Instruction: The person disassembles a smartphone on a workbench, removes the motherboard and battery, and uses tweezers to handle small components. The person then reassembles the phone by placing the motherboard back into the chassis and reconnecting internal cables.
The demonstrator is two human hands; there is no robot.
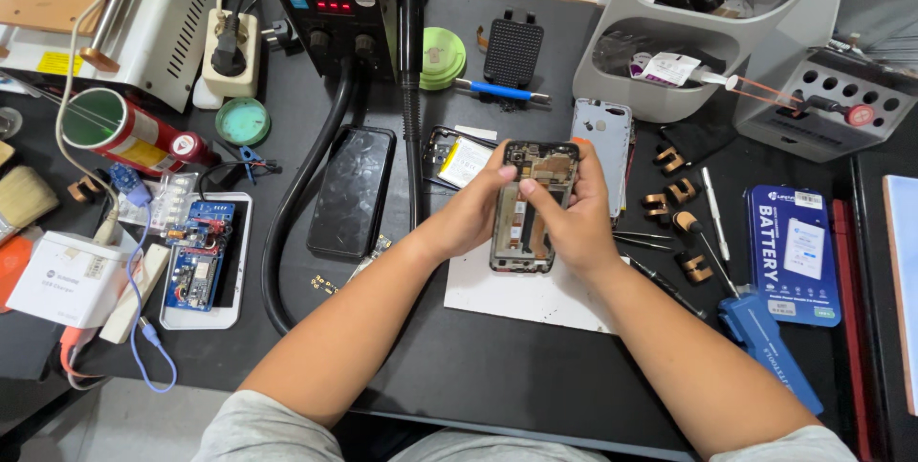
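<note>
An opened phone frame (pixel 529 202), back cover off and inner parts showing, is held upright between both hands over a white sheet (pixel 521 292). My left hand (pixel 473 209) grips its left side, thumb on the upper edge. My right hand (pixel 574 218) wraps the right side, with fingertips pressing into the middle of the frame. A grey back cover (pixel 602 142) lies just behind my right hand, and a flat battery (pixel 466 160) lies behind my left hand.
A black phone (pixel 352 192) lies face down left of centre beside thick black hoses (pixel 292 204). A hot-air station (pixel 330 3) stands at the back. A blue circuit board (pixel 199 252), red can (pixel 134 132), tweezers (pixel 643 240), blue battery box (pixel 792 253) and grey tool rack (pixel 727 32) surround the mat.
</note>
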